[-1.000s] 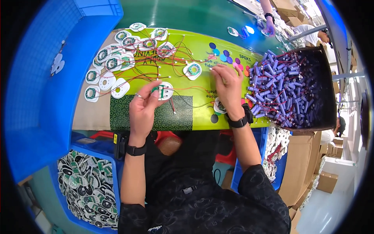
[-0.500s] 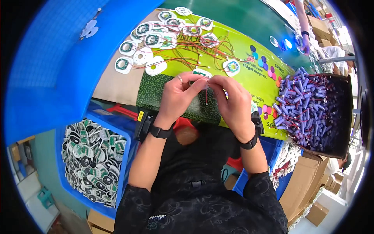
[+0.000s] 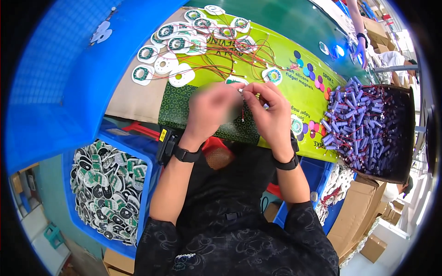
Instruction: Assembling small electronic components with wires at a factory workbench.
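Over the front of the work surface, my left hand (image 3: 213, 109) and my right hand (image 3: 269, 108) meet close together. The left one is smeared, so its fingers cannot be read. On the right, thumb and forefinger pinch a small white wire connector (image 3: 241, 91). Below the fingertips a thin red lead (image 3: 243, 112) dangles, ending in a pale plug. Just beyond the hands, a white disc with a green circuit board (image 3: 235, 82) is partly covered by them. Another ring-shaped board (image 3: 272, 75) lies to the right of it.
Several wired white discs (image 3: 178, 43) lie at the back left. A box of purple wired cylinders (image 3: 354, 124) stands right. A blue bin of boards (image 3: 108, 193) sits lower left; a tall blue bin (image 3: 69, 92) rises above. Another person's hand (image 3: 360, 53) is far right.
Both hands remain together at the same spot, with the right wrist shifted slightly left. My left hand has become blurred. The other person's hand at far right has opened its fingers.
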A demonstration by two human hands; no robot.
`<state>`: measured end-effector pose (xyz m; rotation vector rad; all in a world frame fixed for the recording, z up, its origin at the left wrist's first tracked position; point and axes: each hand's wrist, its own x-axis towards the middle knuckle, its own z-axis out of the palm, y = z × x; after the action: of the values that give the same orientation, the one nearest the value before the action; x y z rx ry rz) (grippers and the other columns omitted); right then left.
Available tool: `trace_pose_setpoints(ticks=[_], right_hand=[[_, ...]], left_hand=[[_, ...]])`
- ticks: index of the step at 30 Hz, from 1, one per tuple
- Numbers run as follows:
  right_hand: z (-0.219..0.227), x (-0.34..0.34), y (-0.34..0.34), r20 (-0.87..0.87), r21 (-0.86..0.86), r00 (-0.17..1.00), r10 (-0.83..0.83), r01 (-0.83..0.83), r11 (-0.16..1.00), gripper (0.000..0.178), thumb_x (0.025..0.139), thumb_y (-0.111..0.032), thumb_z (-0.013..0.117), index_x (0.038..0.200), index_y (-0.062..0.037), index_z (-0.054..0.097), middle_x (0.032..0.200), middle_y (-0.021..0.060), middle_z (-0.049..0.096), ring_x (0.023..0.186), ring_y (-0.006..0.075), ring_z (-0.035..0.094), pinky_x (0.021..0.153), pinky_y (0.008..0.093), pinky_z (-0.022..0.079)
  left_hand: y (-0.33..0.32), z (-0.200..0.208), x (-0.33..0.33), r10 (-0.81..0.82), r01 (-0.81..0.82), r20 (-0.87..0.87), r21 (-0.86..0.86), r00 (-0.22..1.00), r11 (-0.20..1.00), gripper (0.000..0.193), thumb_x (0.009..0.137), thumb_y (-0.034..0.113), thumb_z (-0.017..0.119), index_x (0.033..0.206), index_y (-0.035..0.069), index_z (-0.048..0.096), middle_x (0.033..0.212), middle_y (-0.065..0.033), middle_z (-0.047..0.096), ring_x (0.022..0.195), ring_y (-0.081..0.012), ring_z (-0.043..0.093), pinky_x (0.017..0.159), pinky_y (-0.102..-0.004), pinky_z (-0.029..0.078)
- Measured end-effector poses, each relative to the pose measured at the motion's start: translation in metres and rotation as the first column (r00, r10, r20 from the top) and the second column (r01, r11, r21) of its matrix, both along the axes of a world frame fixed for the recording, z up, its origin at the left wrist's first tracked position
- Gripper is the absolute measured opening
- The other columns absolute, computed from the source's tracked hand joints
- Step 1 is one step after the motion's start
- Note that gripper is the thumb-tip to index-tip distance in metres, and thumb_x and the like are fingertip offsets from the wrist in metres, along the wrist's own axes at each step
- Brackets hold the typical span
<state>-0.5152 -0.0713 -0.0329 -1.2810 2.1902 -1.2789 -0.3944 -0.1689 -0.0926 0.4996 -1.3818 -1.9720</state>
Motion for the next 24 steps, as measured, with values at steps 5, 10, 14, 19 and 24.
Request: trace_pose_setpoints(ticks=[5,10,14,19,24], right_hand=[[-0.009,0.008,0.003,-0.203,-0.119,0.978,-0.054,0.03,0.992,0.016,0.084,-0.001,0.077,0.1,-0.003,0.074,0.1,0.0097,0.059,0.071,0.0182,0.057,0.065,0.0314,0.05],[-0.016,0.007,-0.001,-0.29,-0.139,0.955,-0.058,0.018,0.99,0.019,0.082,0.0,0.077,0.099,-0.0037,0.074,0.115,0.0129,0.054,0.083,0.0221,0.059,0.074,0.0344,0.051],[-0.018,0.003,-0.004,-0.376,-0.192,0.926,-0.02,-0.057,0.98,0.021,0.08,0.003,0.077,0.099,-0.0032,0.074,0.121,0.0142,0.054,0.086,0.0228,0.061,0.075,0.0352,0.054],[-0.018,0.004,-0.007,-0.434,-0.197,0.901,-0.011,-0.083,0.977,0.021,0.079,0.006,0.076,0.098,-0.0019,0.073,0.125,0.0139,0.055,0.086,0.0226,0.065,0.07,0.0355,0.056],[-0.019,0.002,-0.009,-0.421,-0.155,0.907,0.017,-0.091,0.984,0.019,0.079,0.006,0.075,0.097,-0.0009,0.074,0.125,0.0127,0.057,0.084,0.0224,0.066,0.068,0.0361,0.057]], left_hand=[[-0.003,0.007,0.0,-0.011,0.032,-0.091,0.232,0.996,0.972,0.035,0.106,0.004,0.052,0.14,-0.001,0.055,0.128,-0.0101,0.065,0.113,-0.0159,0.065,0.097,-0.0322,0.057],[-0.005,0.01,0.001,-0.045,0.058,-0.058,0.244,0.997,0.968,0.042,0.105,0.002,0.05,0.146,-0.003,0.044,0.13,-0.0147,0.063,0.114,-0.0187,0.065,0.096,-0.0338,0.058],[-0.005,0.007,0.001,-0.04,0.06,-0.08,0.264,0.996,0.963,0.041,0.105,0.002,0.05,0.146,-0.003,0.045,0.13,-0.0147,0.064,0.113,-0.0184,0.066,0.096,-0.0336,0.059],[-0.006,0.004,0.001,-0.05,0.068,-0.076,0.251,0.996,0.965,0.041,0.105,0.003,0.051,0.146,-0.002,0.045,0.133,-0.0141,0.062,0.119,-0.0201,0.064,0.1,-0.0358,0.057],[-0.005,0.001,0.0,-0.027,0.04,-0.077,0.174,0.997,0.984,0.039,0.105,0.001,0.05,0.143,-0.001,0.047,0.132,-0.0142,0.063,0.12,-0.0206,0.064,0.1,-0.0363,0.056]])
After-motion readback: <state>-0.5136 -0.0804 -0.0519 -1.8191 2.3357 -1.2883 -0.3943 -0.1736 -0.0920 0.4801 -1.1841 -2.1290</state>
